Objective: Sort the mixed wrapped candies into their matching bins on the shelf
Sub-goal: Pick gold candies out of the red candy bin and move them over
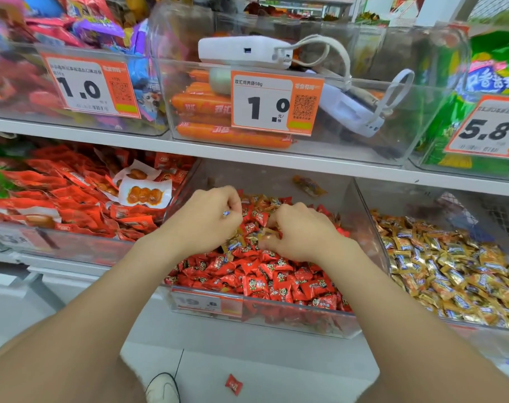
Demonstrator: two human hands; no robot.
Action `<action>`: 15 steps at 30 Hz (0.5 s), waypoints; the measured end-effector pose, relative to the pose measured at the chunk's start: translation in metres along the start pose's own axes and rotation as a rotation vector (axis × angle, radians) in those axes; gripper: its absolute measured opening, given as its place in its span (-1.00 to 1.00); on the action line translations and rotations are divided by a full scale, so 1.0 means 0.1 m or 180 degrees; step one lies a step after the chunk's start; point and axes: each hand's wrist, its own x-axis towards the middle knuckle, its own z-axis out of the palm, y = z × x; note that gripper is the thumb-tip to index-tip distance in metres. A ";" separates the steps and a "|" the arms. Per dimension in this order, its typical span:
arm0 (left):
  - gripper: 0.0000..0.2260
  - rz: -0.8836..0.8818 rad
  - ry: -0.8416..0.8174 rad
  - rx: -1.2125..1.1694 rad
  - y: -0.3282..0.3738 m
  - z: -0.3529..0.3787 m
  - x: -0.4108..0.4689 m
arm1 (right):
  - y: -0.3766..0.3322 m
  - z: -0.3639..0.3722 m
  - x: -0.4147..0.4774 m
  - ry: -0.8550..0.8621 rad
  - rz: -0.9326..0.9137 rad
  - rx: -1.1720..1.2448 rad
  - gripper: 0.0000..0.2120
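Two hands are deep in the clear plastic middle bin (262,178), under the white shelf board (247,154). What a mix in there: glossy red pillow-wrapped candies (276,274) fill the front, and gold foil-wrapped candies (265,200) with blue labels are scattered over the top toward the back. The left hand (209,219) has its fingers (233,202) curled tight, a blue-and-white wrapper tip peeking out by the thumb (a gathered stray, I'd judge). The right hand (299,231) pinches a gold piece at its fingertips, low on the pile. These should be featherlight, hard little lumps in crinkly, slick film that slide off each other. A pinch across the body or on a crimped end looks safest, a few at a time. Their likely home, the clear right-hand bin (407,199) heaped with matching gold pieces, sits just beside. One stray red candy (233,384) lies on the pale floor (276,373).
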 end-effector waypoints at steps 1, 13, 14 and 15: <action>-0.89 -0.0040 -0.0086 0.0102 -0.01 -0.01 -0.03 | 0.00 0.00 0.02 -0.0033 0.0004 0.0043 -0.52; -0.53 -0.0162 -0.1010 0.0903 -0.13 0.12 -0.10 | 0.10 -0.18 -0.07 0.0102 -0.0116 0.1370 -0.63; -0.51 -0.0148 -0.1058 0.0877 -0.12 0.12 -0.09 | 0.12 -0.20 -0.11 0.0053 -0.0111 0.1545 -0.62; -0.50 -0.0125 -0.1107 0.0863 -0.11 0.12 -0.07 | 0.14 -0.20 -0.13 -0.0002 -0.0091 0.1697 -0.61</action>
